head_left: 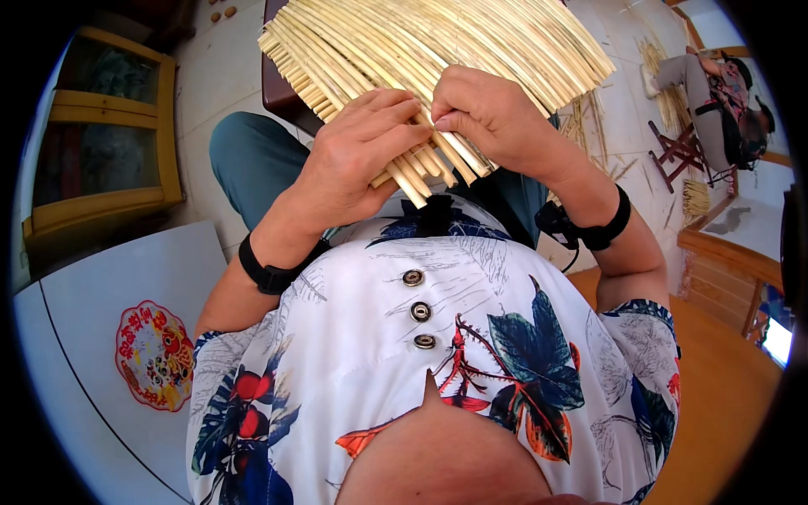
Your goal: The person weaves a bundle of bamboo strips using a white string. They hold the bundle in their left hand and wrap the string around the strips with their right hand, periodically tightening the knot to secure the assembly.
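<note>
While my left hand (366, 147) curls over the pale stalks (446, 42), whether clamped I cannot tell, my right hand (488, 114) pinched, thumb and finger together, toward their near ends

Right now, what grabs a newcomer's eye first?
The pale stalks fanned across the top centre, with the left hand and right hand at their near ends. Then the floral shirt, filling the lower middle, and the bright red-edged sticker at lower left.
</note>
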`<state>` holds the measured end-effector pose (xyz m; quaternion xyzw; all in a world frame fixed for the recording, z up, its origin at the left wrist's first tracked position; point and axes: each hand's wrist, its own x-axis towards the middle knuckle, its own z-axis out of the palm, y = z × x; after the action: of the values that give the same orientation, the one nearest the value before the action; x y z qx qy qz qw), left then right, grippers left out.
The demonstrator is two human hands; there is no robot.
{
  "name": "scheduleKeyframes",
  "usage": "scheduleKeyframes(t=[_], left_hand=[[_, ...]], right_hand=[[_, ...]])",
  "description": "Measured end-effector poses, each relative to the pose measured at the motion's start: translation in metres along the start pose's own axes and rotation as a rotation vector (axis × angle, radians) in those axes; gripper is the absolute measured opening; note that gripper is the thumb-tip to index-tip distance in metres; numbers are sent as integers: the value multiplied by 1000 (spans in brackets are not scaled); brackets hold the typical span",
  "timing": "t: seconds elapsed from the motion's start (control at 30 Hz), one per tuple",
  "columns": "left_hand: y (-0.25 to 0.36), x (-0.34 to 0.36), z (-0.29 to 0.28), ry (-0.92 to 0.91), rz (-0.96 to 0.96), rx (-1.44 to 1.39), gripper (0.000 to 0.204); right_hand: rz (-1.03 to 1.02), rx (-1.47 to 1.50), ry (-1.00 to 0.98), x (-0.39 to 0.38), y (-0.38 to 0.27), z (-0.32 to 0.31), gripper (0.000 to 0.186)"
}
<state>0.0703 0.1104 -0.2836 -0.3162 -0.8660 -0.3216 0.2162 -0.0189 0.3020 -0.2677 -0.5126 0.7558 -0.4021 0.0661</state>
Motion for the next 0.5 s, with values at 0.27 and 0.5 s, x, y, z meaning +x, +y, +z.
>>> scheduleKeyframes(t=[0.27,0.5], left_hand=[[3,-1,0,-33,12,32,39],[2,-1,1,-96,-20,87,41]], right_hand=[[-71,190,374,15,-21,-16,2],[533,1009,195,20,-44,-41,17]])
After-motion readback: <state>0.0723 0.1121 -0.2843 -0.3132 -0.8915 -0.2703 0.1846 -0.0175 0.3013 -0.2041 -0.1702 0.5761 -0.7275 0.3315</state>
